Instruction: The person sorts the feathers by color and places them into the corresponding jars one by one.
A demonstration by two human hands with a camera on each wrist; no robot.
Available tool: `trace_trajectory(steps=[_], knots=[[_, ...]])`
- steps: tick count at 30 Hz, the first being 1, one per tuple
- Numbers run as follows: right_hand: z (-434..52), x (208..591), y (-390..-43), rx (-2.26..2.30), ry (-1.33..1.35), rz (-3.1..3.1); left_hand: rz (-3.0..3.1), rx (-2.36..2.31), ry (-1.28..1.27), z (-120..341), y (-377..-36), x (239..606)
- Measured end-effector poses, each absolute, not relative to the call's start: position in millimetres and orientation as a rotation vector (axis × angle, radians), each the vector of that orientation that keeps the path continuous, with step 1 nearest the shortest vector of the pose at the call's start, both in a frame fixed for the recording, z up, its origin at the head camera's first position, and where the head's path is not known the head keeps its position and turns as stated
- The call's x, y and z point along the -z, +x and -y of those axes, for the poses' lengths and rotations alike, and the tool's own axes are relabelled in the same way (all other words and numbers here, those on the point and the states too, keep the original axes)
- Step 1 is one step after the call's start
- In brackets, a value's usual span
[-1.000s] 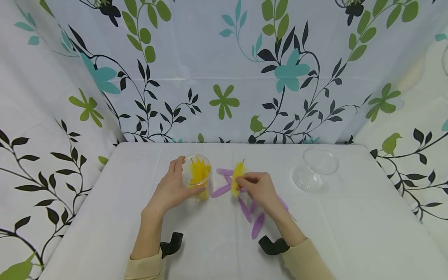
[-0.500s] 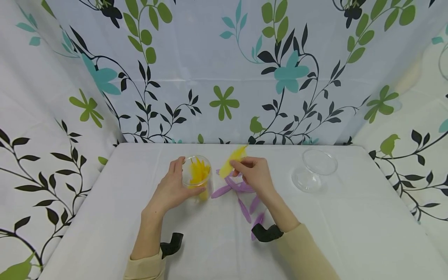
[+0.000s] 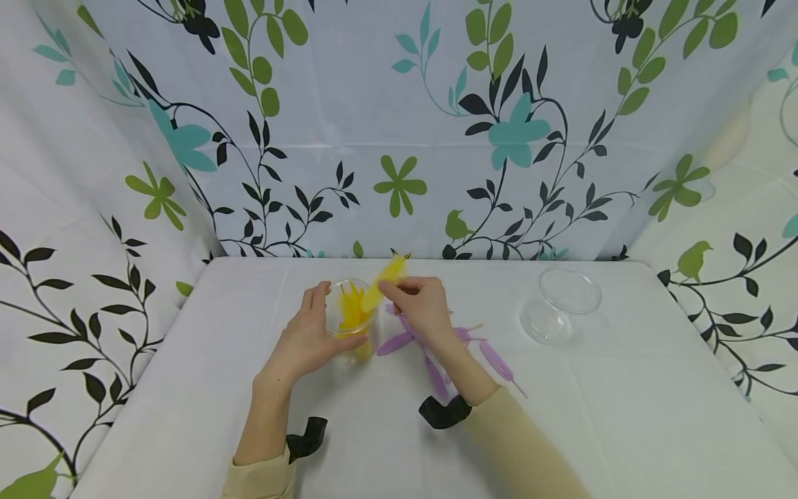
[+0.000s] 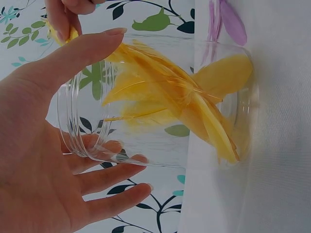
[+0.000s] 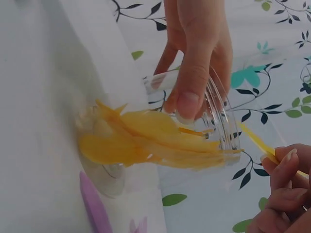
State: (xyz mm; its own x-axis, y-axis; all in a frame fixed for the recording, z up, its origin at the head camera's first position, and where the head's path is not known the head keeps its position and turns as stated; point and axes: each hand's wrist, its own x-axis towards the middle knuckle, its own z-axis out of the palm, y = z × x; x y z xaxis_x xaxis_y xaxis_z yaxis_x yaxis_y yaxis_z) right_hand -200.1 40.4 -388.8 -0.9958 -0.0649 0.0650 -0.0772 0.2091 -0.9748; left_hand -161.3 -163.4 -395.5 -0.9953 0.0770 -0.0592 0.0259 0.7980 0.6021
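Note:
A clear jar [image 4: 150, 150] stands upright on the white table, with several yellow feathers [image 5: 141, 141] inside it. My left hand [image 3: 307, 337] grips the jar around its upper part, thumb on one side and fingers on the other. Between thumb and fingertips my right hand [image 3: 424, 303] pinches one more yellow feather [image 3: 384, 281], tilted, its lower end over the jar's mouth in the head view. Several purple feathers [image 3: 395, 344] lie on the table just right of the jar, partly hidden under my right hand and forearm.
A second clear jar [image 3: 548, 324] stands at the right of the table [image 3: 623, 416], with no feathers showing in it. Behind the table's far edge hangs a leaf-patterned curtain [image 3: 349, 104]. Black wrist mounts [image 3: 307, 438] sit at both sleeves.
My right hand has lifted the yellow feather off the purple ones and carried it left to the jar's mouth. My left hand has stayed on the jar.

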Motion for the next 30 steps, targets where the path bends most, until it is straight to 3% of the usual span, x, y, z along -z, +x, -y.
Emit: trace_trajectory(steps=[15,30], knots=[[-14.8,401.7,-192.0,-1.898,0.159,2.524,-2.921,-0.984,0.107,161.8,-161.5,396.9],[-18.8,402.6,-179.6,-1.723,0.385,2.612,-2.924,-0.962,0.096,162.3,-160.9,395.9]])
